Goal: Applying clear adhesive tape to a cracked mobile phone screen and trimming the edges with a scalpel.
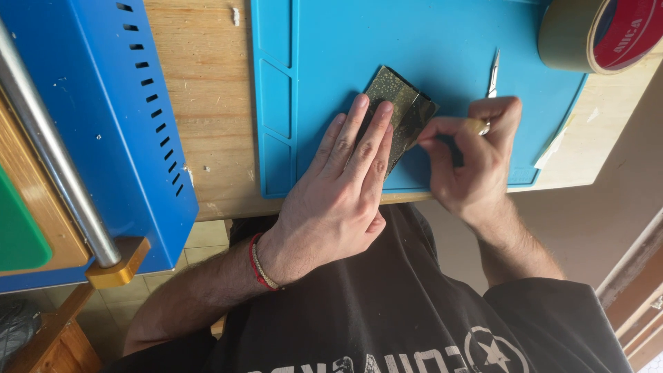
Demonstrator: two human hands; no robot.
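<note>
Left hand: the left hand point(343, 200) lies flat and open, palm down, its fingers point(369, 141) stretched forward and pressing on the near part of the dark patterned sheet point(399, 107).
Right hand: the right hand point(473, 162) is curled closed around the scalpel point(489, 93) — the brass-coloured grip shows between thumb and forefinger, and the thin blade end points away from the person, past the knuckles.
Dark patterned sheet: a small, folded, olive-and-black mottled piece, lying tilted on the blue work mat point(442, 41), near its front edge; the right thumb and forefinger touch its right edge, just beside the left fingertips.
Blue work mat: it rests on the wooden bench point(204, 97) and has moulded rectangular compartments along its left side.
Wrist: a red cord and a pale beaded bracelet point(260, 266) sit on the left wrist.
Tape: a large roll of tan tape point(594, 31) with a red core stands at the mat's far right corner — well apart from both hands.
Left of bench: a blue metal housing point(114, 110) with slots, and a grey steel bar point(52, 152) running across it.
</note>
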